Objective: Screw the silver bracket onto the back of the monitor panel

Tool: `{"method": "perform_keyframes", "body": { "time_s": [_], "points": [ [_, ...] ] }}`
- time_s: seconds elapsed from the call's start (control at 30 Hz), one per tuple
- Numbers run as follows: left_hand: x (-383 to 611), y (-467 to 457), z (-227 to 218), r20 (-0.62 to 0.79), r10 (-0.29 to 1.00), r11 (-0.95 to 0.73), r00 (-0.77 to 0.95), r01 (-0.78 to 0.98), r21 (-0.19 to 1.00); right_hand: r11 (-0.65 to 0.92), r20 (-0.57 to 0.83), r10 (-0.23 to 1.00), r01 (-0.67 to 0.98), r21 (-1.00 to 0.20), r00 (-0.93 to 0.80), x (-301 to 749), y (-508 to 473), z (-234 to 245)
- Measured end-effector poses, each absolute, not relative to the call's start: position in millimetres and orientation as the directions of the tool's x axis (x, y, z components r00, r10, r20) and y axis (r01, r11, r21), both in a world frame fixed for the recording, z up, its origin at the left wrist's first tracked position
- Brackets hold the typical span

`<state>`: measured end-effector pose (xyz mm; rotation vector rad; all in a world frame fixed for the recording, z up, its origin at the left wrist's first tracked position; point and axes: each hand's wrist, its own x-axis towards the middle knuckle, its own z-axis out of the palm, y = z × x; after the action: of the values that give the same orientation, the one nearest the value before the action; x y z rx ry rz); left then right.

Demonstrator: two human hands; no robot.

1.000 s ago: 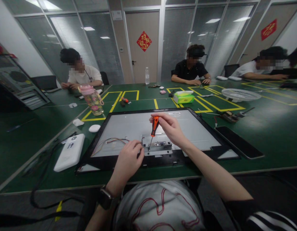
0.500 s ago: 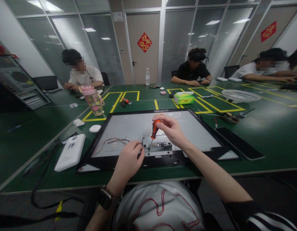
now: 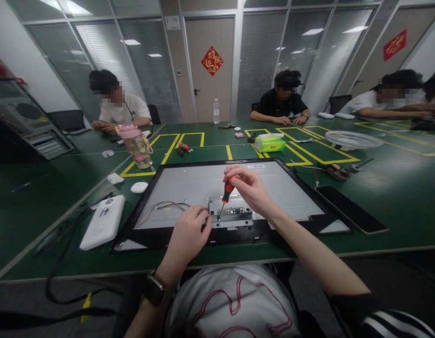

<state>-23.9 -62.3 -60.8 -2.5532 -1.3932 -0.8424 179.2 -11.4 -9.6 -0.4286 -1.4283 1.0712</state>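
Observation:
A monitor panel (image 3: pixel 189 185) lies face down on the green table, grey back up, in a black frame. My right hand (image 3: pixel 251 190) is closed around an orange-handled screwdriver (image 3: pixel 226 193), whose tip rests on the left end of a small metal connector bracket (image 3: pixel 232 213) near the panel's front edge. My left hand (image 3: pixel 187 234) is curled with its fingertips pressed against the bracket's left end; whether anything is between them is hidden. Thin coloured wires (image 3: pixel 161 206) run across the panel to the left of the bracket.
A white box-shaped device (image 3: pixel 103 221) and black cables lie left of the panel, a black phone (image 3: pixel 349 208) right of it. Farther back stand a pink-lidded bottle (image 3: pixel 137 145), a green tissue pack (image 3: pixel 269 142) and a white fan grille (image 3: pixel 351 138). Three other people sit at the far side.
My right hand has shifted slightly on the screwdriver handle, which tilts a little differently. My left hand and the panel stay in place.

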Motion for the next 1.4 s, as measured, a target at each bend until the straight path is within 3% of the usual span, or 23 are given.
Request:
{"method": "perform_keyframes", "body": {
  "time_s": [0.43, 0.83, 1.17, 1.4],
  "points": [
    [-24.5, -63.1, -60.4, 0.529, 0.737, -0.573, 0.421, 0.804, 0.160, 0.403, 0.512, 0.803, -0.356, -0.843, -0.305, 178.3, -16.1, -5.2],
    [-23.1, -63.3, -60.2, 0.501, 0.756, -0.563, 0.421, 0.809, 0.171, 0.616, 0.629, 0.762, -0.127, -0.777, -0.151, 178.2, -15.5, -6.5],
    [-23.6, -63.7, -59.4, 0.515, 0.747, -0.570, 0.420, 0.803, 0.172, 0.659, 0.670, 0.736, -0.122, -0.742, -0.100, 175.8, -16.3, -5.2],
    [-23.6, -63.6, -59.5, 0.526, 0.738, -0.574, 0.422, 0.802, 0.162, 0.595, 0.616, 0.766, -0.161, -0.787, -0.183, 178.5, -17.4, -5.9]
  ]
}}
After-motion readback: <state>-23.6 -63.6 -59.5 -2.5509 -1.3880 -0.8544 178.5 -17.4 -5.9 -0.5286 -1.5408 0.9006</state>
